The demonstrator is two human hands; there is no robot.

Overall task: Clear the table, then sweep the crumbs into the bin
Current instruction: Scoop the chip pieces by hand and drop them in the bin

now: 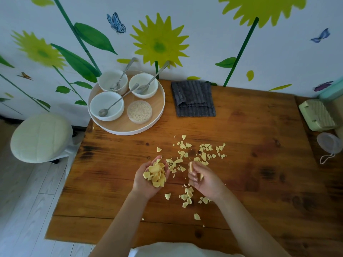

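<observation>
While my left hand [151, 178] is cupping a pile of chips [156, 175], my right hand [201, 178] is pinching one chip [190, 166] above the desk [259, 145].

A home dining nook: wooden table [241, 145] against a flower-painted wall [204, 25].

I count 3 white bowls [107, 105] | 3 spoons [118, 101] | 1 round tray [148, 125] | 1 clear tub [139, 111] | 1 dark cloth [194, 98] | 1 stool [40, 137] | chip pieces [193, 153]: too many to count | my 2 hands [148, 180]
</observation>
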